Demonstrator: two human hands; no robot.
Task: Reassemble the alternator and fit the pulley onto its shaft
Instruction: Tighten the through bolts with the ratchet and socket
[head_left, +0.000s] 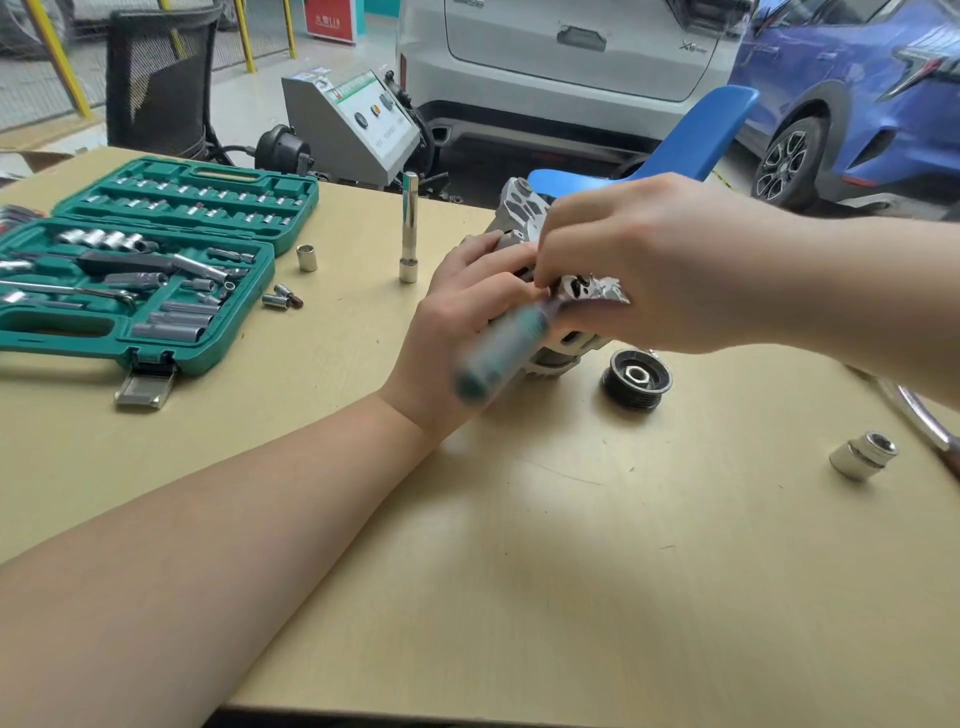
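The silver alternator (521, 208) stands on the wooden table (571, 545), mostly hidden behind both hands. My left hand (467, 322) grips its left side and steadies it. My right hand (649, 260) comes in from the right and holds the head of a small ratchet (587, 290) pressed against the housing. The ratchet's green-and-grey handle (498, 353) slants down to the left and is blurred. The black ribbed pulley (636, 378) lies flat on the table just right of the alternator, a hex nut sitting in its centre.
An open green socket set case (156, 260) lies at the left. A tall extension socket (409, 228) stands upright near it, with small sockets (306, 257) and bits (283, 297) loose around. Another socket (863, 455) and a chrome bar (919, 410) lie at right. A blue chair (696, 135) stands behind.
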